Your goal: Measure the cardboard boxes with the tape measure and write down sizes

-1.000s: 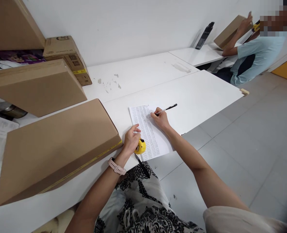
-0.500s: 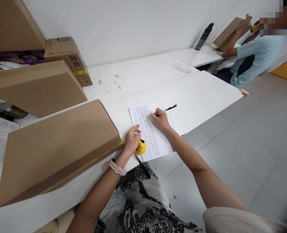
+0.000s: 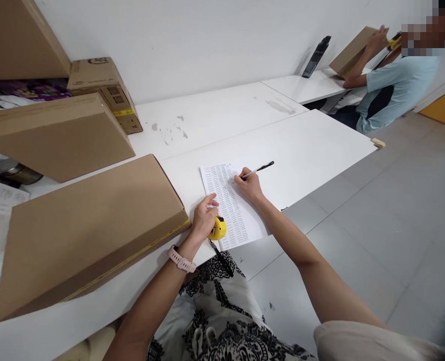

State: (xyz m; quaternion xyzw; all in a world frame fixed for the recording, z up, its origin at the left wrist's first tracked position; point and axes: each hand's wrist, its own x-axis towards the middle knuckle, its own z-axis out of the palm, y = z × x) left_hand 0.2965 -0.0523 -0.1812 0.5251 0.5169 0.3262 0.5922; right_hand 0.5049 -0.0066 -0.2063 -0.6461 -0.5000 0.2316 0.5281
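Observation:
Columns of small writing cover much of the white paper sheet (image 3: pixel 258 220), which lies at the table's front edge. Gripped in my right hand (image 3: pixel 249 185) is a pen (image 3: pixel 262 167) with a dark end, its tip side down at the sheet. My left hand (image 3: pixel 205 215) is curled round a yellow tape measure (image 3: pixel 218 228) and rests by the sheet's left edge. From the tape measure a black strap (image 3: pixel 220 258) hangs over the table edge. Left of that hand lies a large cardboard box (image 3: pixel 94 225).
More cardboard boxes (image 3: pixel 60 130) stand at the left, with a glass jar (image 3: pixel 17 171) behind. A dark bottle (image 3: pixel 316 56) is on the far white table. At the right, a person in a light blue shirt (image 3: pixel 399 90) holds a box (image 3: pixel 352 52) and a yellow tape measure (image 3: pixel 394 42).
Almost nothing differs. My hands keep their places on the sheet, and the pen's upper end has shifted very slightly.

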